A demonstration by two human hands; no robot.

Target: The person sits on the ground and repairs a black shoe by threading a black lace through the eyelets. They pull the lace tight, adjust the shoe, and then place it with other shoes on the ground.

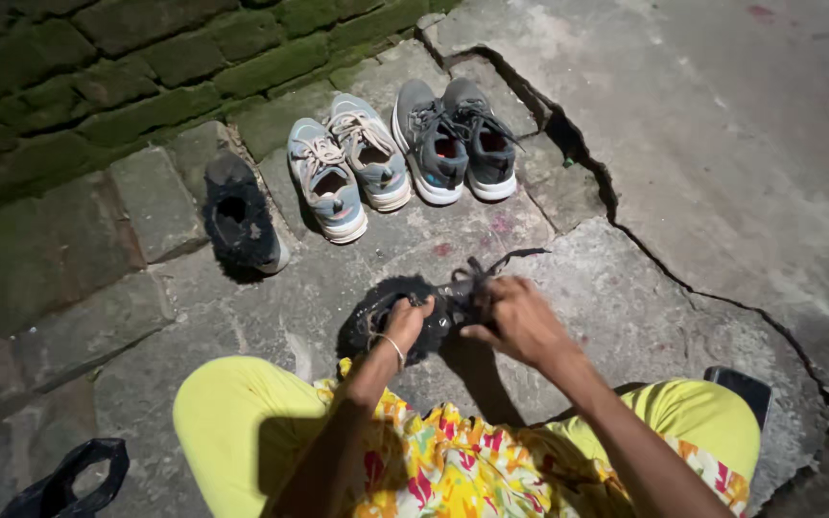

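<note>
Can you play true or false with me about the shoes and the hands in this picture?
1. Both hands are on a black shoe. True: the left hand grips it and the right hand is at its black laces.
2. The grey pair of sneakers lies behind the person. False: it stands ahead, near the mossy brick wall.
3. A light grey-blue pair of sneakers stands beside the grey pair. True.
4. The other black shoe is on the person's foot. False: it sits alone on the stone floor.
5. The person wears blue trousers. False: the yellow trousers show.
</note>
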